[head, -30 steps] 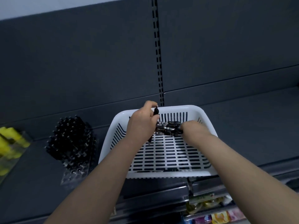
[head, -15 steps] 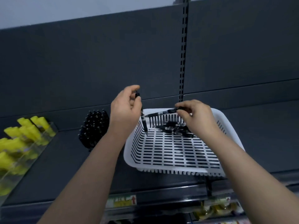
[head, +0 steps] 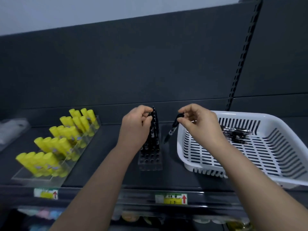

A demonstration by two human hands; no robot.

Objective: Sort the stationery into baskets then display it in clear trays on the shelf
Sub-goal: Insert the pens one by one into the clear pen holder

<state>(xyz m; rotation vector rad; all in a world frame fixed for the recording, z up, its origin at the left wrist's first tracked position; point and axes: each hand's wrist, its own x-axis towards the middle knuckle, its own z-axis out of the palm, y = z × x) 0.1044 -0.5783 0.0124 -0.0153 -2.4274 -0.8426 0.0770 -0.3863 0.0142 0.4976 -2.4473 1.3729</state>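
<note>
A clear pen tray (head: 150, 161) stands in the middle of the dark shelf with several black pens upright in its back rows. My left hand (head: 135, 125) pinches the top of a black pen (head: 154, 124) held upright over that tray. Just right of the tray, my right hand (head: 198, 121) grips another black pen (head: 171, 130) by its cap, tip slanting down to the left. A white slotted basket (head: 188, 162) sits on the right with several black pens (head: 236, 133) lying at its far side.
A clear stepped tray (head: 55, 178) of yellow glue sticks (head: 48, 160) fills the left of the shelf. A clear plastic bag (head: 11, 130) lies at the far left. Price labels (head: 170, 198) line the shelf's front edge, with goods on the lower shelf below.
Both hands have left the basket, each carrying a black pen, and now hover over and beside the pen tray to its left. My view has swung left.
</note>
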